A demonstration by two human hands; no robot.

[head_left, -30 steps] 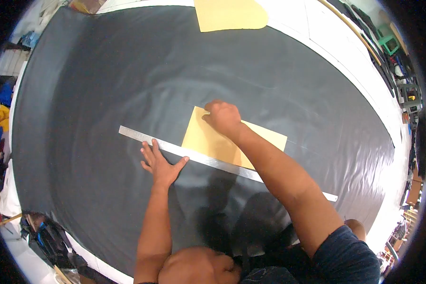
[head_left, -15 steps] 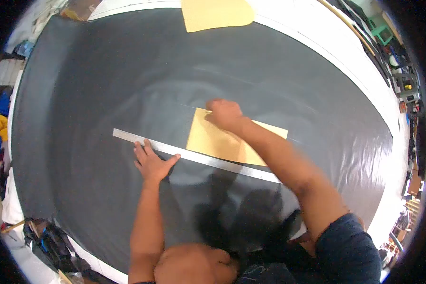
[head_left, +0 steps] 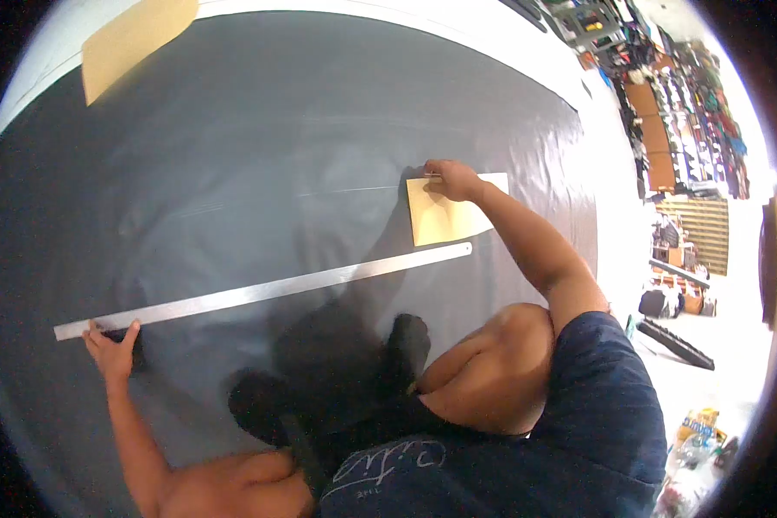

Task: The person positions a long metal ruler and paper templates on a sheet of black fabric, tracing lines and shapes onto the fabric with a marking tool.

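A long metal ruler (head_left: 263, 292) lies slanted across black sheet material (head_left: 259, 173). My left hand (head_left: 112, 352) is at the ruler's left end, thumb and fingers apart along its lower edge. Just above the ruler's right end sits a yellow card piece (head_left: 445, 223) with straight edges. On the card's top edge rests my right hand (head_left: 454, 180), its fingers bent together around something thin that I cannot make out. A faint pale line runs over the black material to the left of the card.
A larger yellow card piece with a curved side (head_left: 134, 47) lies at the sheet's upper left edge. White table surface (head_left: 388, 17) shows beyond the sheet. At the right are packed shelves (head_left: 691, 121) and bags on the floor (head_left: 699, 440).
The view has turned. Relative to the ruler, the small card and my right hand are farther right. My left hand is closer to the ruler's left end. More pale line shows left of the card.
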